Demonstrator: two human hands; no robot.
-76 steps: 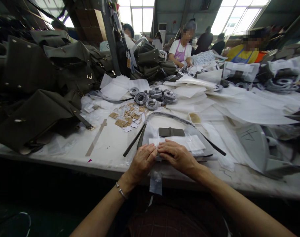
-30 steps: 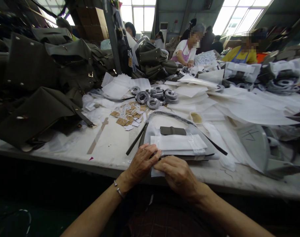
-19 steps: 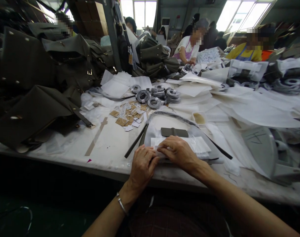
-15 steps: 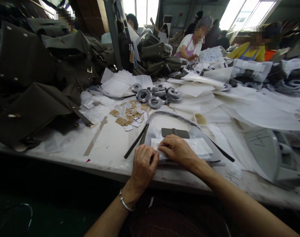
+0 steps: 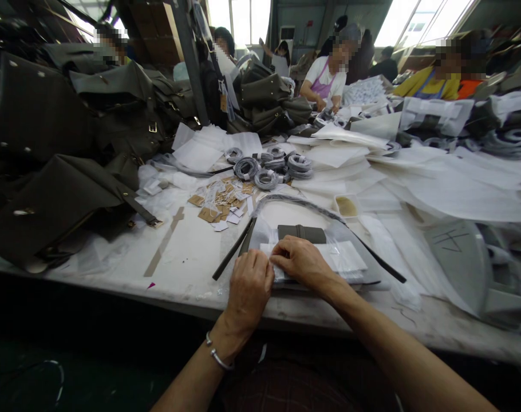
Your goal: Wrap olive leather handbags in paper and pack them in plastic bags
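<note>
At the table's front edge a grey handbag (image 5: pixel 312 233) lies flat, partly covered by a white sheet (image 5: pixel 344 257) and clear plastic. Its plastic-wrapped handle (image 5: pixel 292 198) arches toward the back, with dark strap ends on both sides. My left hand (image 5: pixel 251 286), a silver bangle on its wrist, is closed at the bag's near left corner. Beside it, my right hand (image 5: pixel 303 262) pinches at the left end of the white sheet, fingertips close to the left hand's. Whatever lies between the fingers is too small or hidden to make out.
Dark grey bags (image 5: pixel 58 200) are heaped on the left. Behind the work lie brown tags (image 5: pixel 213 212), coiled straps (image 5: pixel 267 178) and a small dish (image 5: pixel 346 206). White sheets (image 5: pixel 458 183) and a curved grey piece (image 5: pixel 456 257) cover the right. Co-workers (image 5: pixel 327 77) are across the table.
My hands have drawn closer together, the right one shifting slightly left toward the left one. The bag stays in place on the table. A co-worker opposite has lowered a hand.
</note>
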